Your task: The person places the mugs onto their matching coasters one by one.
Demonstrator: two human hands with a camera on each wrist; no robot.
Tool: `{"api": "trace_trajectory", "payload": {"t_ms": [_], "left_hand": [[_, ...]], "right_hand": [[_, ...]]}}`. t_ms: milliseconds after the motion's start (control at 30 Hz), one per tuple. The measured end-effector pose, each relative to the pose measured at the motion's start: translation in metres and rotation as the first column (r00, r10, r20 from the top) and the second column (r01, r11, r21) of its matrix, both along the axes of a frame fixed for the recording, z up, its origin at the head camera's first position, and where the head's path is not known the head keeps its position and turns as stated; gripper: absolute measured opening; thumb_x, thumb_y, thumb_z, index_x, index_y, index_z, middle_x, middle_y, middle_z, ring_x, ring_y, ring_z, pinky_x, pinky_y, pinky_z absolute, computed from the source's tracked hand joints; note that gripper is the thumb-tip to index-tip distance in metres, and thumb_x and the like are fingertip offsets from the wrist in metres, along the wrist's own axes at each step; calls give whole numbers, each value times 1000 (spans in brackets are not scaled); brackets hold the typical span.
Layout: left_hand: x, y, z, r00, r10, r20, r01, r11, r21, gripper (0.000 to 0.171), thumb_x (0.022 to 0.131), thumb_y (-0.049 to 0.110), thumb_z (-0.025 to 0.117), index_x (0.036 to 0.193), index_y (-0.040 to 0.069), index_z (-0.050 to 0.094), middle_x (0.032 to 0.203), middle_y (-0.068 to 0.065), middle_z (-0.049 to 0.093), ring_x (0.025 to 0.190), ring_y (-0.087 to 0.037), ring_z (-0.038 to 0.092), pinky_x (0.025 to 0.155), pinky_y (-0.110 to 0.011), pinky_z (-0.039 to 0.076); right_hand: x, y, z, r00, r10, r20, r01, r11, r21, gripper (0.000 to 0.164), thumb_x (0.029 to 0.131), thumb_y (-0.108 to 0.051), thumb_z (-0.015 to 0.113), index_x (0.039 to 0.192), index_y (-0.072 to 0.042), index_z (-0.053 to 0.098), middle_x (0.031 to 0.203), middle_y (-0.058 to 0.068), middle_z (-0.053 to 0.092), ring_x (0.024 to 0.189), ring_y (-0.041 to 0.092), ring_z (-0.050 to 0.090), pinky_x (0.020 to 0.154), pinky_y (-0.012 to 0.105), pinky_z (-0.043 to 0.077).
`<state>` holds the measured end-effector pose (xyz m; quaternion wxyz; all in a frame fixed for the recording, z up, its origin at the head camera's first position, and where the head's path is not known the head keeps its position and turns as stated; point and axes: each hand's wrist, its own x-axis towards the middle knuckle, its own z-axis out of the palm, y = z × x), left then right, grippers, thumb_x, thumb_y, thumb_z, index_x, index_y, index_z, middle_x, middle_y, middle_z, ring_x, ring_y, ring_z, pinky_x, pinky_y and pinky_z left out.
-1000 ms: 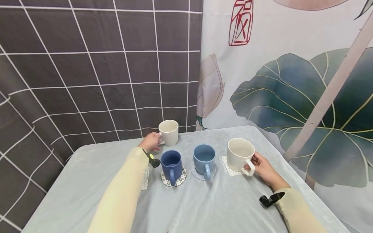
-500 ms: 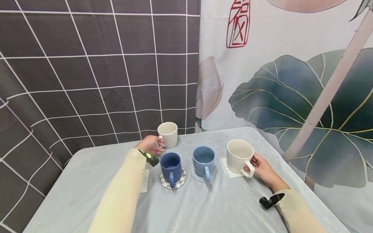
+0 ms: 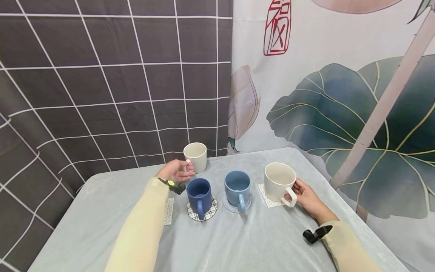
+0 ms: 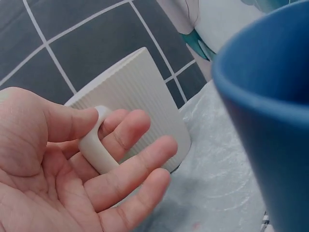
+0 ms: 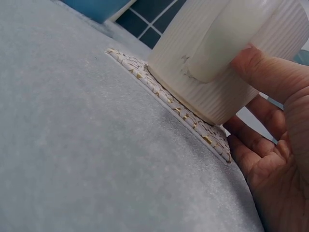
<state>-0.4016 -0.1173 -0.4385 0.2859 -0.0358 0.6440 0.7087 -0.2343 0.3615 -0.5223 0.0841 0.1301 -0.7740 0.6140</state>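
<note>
At the table's back edge stands a ribbed white mug (image 3: 198,160). My left hand (image 3: 175,170) holds it by the handle (image 4: 96,150), thumb on top and fingers passing through the loop, as the left wrist view shows. To the right, a second ribbed white mug (image 3: 276,183) sits on a square patterned coaster (image 5: 181,108). My right hand (image 3: 307,198) grips this one at its handle side, thumb against the handle and the other fingers partly hidden behind the mug.
Between the hands are a dark blue mug (image 3: 198,194) on a round checked coaster (image 3: 211,211) and a lighter blue mug (image 3: 236,190) on a round coaster (image 3: 228,204). A speckled coaster (image 3: 168,212) lies partly under the left sleeve. Dark gridded cloth (image 3: 119,83) hangs behind.
My left hand's fingers have come through and around the back mug's handle, the palm turning upward. The right hand and the mugs stay in place; the head view has shifted slightly.
</note>
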Motion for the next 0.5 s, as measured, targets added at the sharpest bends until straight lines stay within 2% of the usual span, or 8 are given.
{"api": "trace_trajectory", "payload": {"t_ms": [100,167,233,300,367,400,500], "left_hand": [[3,0,-2,1000,11,-8,-11,1000,23,23,108,16,42,116,2,59,99,-4,69,120,-34,64,108,-46,44],[5,1,-3,1000,19,-12,-19,999,31,22,107,16,43,116,2,58,99,-4,69,118,-34,65,108,-47,45],[7,2,-4,999,23,-28,-22,999,39,24,107,15,43,120,0,57,100,-6,68,120,-35,64,107,-49,46],[10,3,-5,998,39,-44,-37,999,39,26,108,16,43,124,-1,55,103,-7,67,120,-35,63,105,-51,47],[12,4,-5,996,55,-64,-53,998,36,30,108,16,42,128,-3,54,105,-9,66,119,-35,64,104,-52,48],[13,4,-5,995,61,-73,-58,998,33,31,108,16,42,129,-4,53,107,-10,66,118,-35,65,104,-52,48],[17,2,-4,992,93,-88,-90,995,45,28,109,15,41,126,-4,54,108,-10,67,114,-34,67,105,-53,47]], "right_hand": [[0,2,-2,999,51,-15,-52,998,-43,77,92,7,65,153,15,20,144,2,51,124,-8,50,100,10,40],[1,5,-1,993,117,-29,-120,986,-119,65,97,7,56,153,12,23,142,-8,53,126,-5,51,100,12,41],[2,9,2,979,196,-55,-203,954,-220,52,102,6,43,153,4,33,140,-11,56,127,-2,52,101,14,42],[3,12,7,969,232,-85,-247,921,-301,45,106,3,33,149,-7,43,137,-10,59,126,2,55,101,17,44],[4,14,16,972,200,-123,-230,917,-325,41,109,-1,28,144,-9,48,135,-9,62,123,4,58,100,18,46],[4,14,21,978,156,-136,-192,929,-315,40,110,-4,29,144,-6,48,133,-9,63,122,3,59,100,18,47],[8,13,42,989,-45,-140,14,977,-214,41,110,-12,36,144,9,44,128,-13,65,117,-1,60,96,14,48]]}}
